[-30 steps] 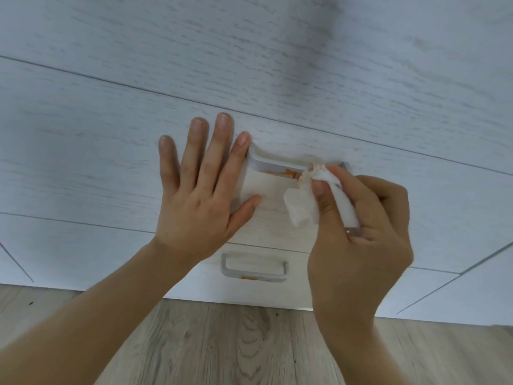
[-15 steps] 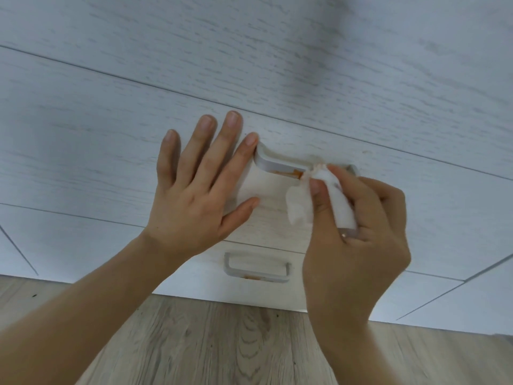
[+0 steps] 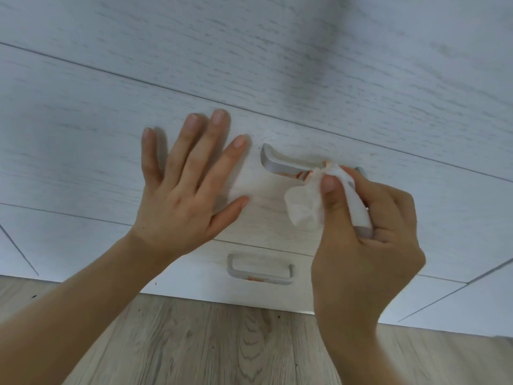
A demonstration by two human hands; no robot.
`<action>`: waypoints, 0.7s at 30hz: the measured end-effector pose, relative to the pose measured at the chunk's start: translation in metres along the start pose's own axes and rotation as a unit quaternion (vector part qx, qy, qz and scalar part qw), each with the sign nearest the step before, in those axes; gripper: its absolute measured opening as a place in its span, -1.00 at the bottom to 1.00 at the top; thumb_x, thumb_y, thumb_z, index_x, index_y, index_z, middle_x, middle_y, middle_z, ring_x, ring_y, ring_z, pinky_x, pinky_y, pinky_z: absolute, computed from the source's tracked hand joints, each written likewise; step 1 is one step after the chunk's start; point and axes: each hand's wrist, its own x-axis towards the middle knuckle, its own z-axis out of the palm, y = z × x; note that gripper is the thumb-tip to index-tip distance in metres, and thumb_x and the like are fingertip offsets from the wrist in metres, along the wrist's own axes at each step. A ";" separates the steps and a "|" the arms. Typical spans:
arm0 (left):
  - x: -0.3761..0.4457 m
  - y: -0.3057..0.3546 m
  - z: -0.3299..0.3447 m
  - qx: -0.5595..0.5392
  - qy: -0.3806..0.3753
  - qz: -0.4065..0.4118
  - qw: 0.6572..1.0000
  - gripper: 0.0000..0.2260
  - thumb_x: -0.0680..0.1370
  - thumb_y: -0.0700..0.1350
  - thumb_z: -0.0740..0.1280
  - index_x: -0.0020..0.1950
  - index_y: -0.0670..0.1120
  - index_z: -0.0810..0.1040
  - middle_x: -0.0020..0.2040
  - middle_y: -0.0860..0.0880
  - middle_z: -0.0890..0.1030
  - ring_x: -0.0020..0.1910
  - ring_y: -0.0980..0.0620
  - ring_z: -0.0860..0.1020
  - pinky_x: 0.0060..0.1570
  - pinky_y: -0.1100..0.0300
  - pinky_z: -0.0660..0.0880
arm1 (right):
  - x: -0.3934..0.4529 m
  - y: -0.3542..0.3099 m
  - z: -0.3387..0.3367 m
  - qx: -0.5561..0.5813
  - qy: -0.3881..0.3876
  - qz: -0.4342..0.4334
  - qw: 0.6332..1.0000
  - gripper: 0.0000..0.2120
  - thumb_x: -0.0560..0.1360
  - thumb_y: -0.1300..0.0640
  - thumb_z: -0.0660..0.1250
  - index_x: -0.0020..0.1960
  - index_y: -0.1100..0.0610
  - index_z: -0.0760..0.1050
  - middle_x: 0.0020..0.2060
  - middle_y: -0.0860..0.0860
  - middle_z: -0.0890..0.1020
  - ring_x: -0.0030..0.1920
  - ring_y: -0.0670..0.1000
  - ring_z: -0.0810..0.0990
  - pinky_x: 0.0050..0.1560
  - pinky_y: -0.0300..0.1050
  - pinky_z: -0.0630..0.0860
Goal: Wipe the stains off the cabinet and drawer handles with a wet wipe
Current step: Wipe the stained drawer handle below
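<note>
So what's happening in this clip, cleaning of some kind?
Yes. A person is wiping a drawer handle. The right hand pinches a white wet wipe against the right part of the upper handle, where an orange stain shows beside the wipe. The left hand lies flat, fingers spread, on the drawer front left of that handle. The lower handle also carries an orange stain and is untouched.

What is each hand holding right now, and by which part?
Right hand pinches the crumpled white wet wipe near its upper end, thumb over fingers. Left hand holds nothing.
</note>
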 end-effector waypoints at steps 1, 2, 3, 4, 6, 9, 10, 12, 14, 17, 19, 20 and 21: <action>-0.001 -0.002 0.001 0.003 -0.005 0.002 1.000 -0.33 0.58 0.20 0.17 0.55 -0.14 0.06 0.57 -0.12 -0.06 0.53 -0.03 -0.15 0.44 -0.14 -0.21 | -0.001 0.000 0.003 -0.005 -0.004 -0.012 1.000 -0.79 0.43 0.14 0.42 0.07 0.07 0.55 -0.17 -0.06 0.51 -0.15 -0.27 0.50 -0.14 -0.52 0.40; -0.002 -0.003 0.003 0.005 -0.008 0.003 1.000 -0.31 0.57 0.20 0.18 0.55 -0.14 0.05 0.57 -0.08 -0.13 0.53 -0.03 -0.17 0.43 -0.15 -0.21 | -0.001 0.000 0.004 -0.010 -0.009 -0.023 1.000 -0.78 0.43 0.16 0.42 0.07 0.08 0.55 -0.18 -0.07 0.49 -0.14 -0.27 0.49 -0.12 -0.53 0.39; -0.002 -0.003 0.004 0.006 -0.006 0.002 1.000 -0.31 0.57 0.20 0.18 0.55 -0.15 0.05 0.57 -0.06 -0.16 0.53 -0.04 -0.17 0.43 -0.16 -0.21 | -0.002 0.001 0.003 -0.014 -0.013 -0.028 0.999 -0.78 0.43 0.16 0.42 0.08 0.09 0.55 -0.18 -0.08 0.49 -0.13 -0.26 0.49 -0.12 -0.53 0.39; -0.002 -0.002 0.005 0.007 -0.002 0.000 1.000 -0.31 0.57 0.20 0.18 0.55 -0.15 0.05 0.56 -0.05 -0.16 0.53 -0.04 -0.16 0.43 -0.16 -0.20 | -0.001 0.001 0.003 -0.015 -0.012 -0.024 1.000 -0.76 0.43 0.14 0.42 0.09 0.08 0.54 -0.18 -0.11 0.49 -0.12 -0.26 0.49 -0.12 -0.53 0.39; -0.002 -0.001 0.007 0.009 0.008 0.001 1.000 -0.31 0.57 0.20 0.17 0.56 -0.15 0.05 0.57 -0.05 -0.15 0.53 -0.05 -0.15 0.43 -0.18 -0.18 | -0.002 0.002 0.002 -0.001 0.001 -0.009 1.000 -0.76 0.44 0.12 0.41 0.10 0.07 0.52 -0.16 -0.14 0.50 -0.12 -0.29 0.50 -0.12 -0.54 0.39; -0.003 -0.002 0.009 0.014 0.013 0.004 1.000 -0.30 0.57 0.21 0.15 0.56 -0.15 0.04 0.57 -0.06 -0.14 0.53 -0.05 -0.15 0.43 -0.18 -0.18 | -0.002 -0.001 0.004 -0.005 -0.012 -0.003 1.000 -0.82 0.44 0.07 0.40 0.04 0.02 0.55 -0.15 -0.15 0.50 -0.07 -0.24 0.52 -0.10 -0.51 0.40; -0.004 -0.001 0.009 0.012 0.013 0.004 1.000 -0.30 0.57 0.21 0.16 0.56 -0.15 0.04 0.57 -0.06 -0.14 0.53 -0.05 -0.15 0.43 -0.18 -0.18 | -0.002 -0.002 0.004 -0.013 -0.019 0.005 1.000 -0.83 0.44 0.04 0.39 0.03 -0.04 0.54 -0.15 -0.17 0.51 -0.07 -0.14 0.54 -0.11 -0.47 0.42; -0.004 -0.001 0.009 0.008 0.014 0.002 1.000 -0.30 0.57 0.20 0.16 0.56 -0.15 0.04 0.57 -0.06 -0.14 0.53 -0.05 -0.14 0.43 -0.18 -0.18 | -0.001 -0.004 0.002 -0.013 -0.018 0.029 0.999 -0.83 0.43 0.01 0.38 0.02 -0.11 0.53 -0.14 -0.20 0.53 -0.07 -0.01 0.56 -0.12 -0.34 0.46; -0.004 -0.001 0.009 0.007 0.013 0.001 1.000 -0.31 0.57 0.20 0.16 0.56 -0.14 0.04 0.57 -0.06 -0.14 0.53 -0.05 -0.14 0.43 -0.18 -0.17 | -0.002 -0.006 0.002 -0.003 -0.019 0.031 0.999 -0.82 0.43 0.03 0.38 0.02 -0.10 0.53 -0.14 -0.18 0.53 -0.08 0.00 0.55 -0.12 -0.31 0.46; -0.003 -0.001 0.008 0.006 0.009 0.003 1.000 -0.32 0.57 0.20 0.16 0.56 -0.14 0.05 0.57 -0.06 -0.14 0.53 -0.06 -0.14 0.43 -0.19 -0.17 | -0.003 -0.009 0.004 -0.014 -0.046 0.015 0.999 -0.83 0.43 0.04 0.39 0.02 -0.11 0.53 -0.14 -0.17 0.54 -0.09 -0.01 0.55 -0.11 -0.31 0.47; -0.004 -0.002 0.008 0.010 0.009 0.004 1.000 -0.32 0.58 0.20 0.16 0.55 -0.14 0.05 0.57 -0.06 -0.15 0.53 -0.06 -0.15 0.43 -0.19 -0.16 | -0.001 -0.008 -0.001 0.006 -0.032 0.027 0.999 -0.85 0.43 0.03 0.38 -0.01 -0.13 0.52 -0.14 -0.20 0.55 -0.06 -0.01 0.57 -0.12 -0.37 0.46; -0.004 -0.002 0.009 0.014 0.010 0.004 1.000 -0.32 0.58 0.21 0.15 0.55 -0.15 0.06 0.57 -0.06 -0.15 0.53 -0.06 -0.15 0.43 -0.19 -0.16 | -0.001 -0.007 -0.002 0.015 -0.023 0.027 0.999 -0.86 0.44 0.03 0.38 -0.01 -0.12 0.52 -0.14 -0.19 0.55 -0.06 -0.01 0.57 -0.12 -0.41 0.44; -0.004 -0.002 0.009 0.017 0.009 0.004 1.000 -0.32 0.58 0.21 0.15 0.55 -0.15 0.06 0.57 -0.06 -0.15 0.53 -0.06 -0.15 0.43 -0.19 -0.16 | -0.001 -0.006 -0.002 0.014 -0.021 0.022 0.999 -0.86 0.44 0.04 0.38 0.00 -0.09 0.53 -0.14 -0.16 0.56 -0.06 -0.01 0.57 -0.12 -0.44 0.43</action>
